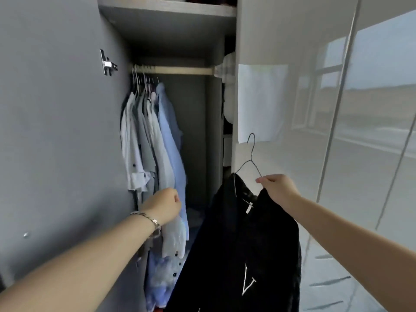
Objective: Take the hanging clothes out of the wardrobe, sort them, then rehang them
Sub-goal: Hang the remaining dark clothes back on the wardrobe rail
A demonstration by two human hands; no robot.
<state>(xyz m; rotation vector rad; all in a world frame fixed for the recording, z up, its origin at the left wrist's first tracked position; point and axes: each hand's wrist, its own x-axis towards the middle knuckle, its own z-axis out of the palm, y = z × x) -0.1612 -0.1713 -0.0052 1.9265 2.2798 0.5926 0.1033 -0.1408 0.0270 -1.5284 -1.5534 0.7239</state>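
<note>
Several pale shirts, white, grey and light blue, hang bunched at the left end of the wooden rail inside the wardrobe. My left hand, with a metal bracelet on the wrist, is curled against the lower part of the light blue shirt; whether its fingers hold cloth is hidden. My right hand pinches the shoulder of a wire hanger carrying a black shirt with white markings. That shirt hangs in front of the wardrobe opening, lower right of the rail.
The grey wardrobe door stands open on the left, its hinge showing. A shelf spans the top. A glossy white door fills the right. The right part of the rail is bare.
</note>
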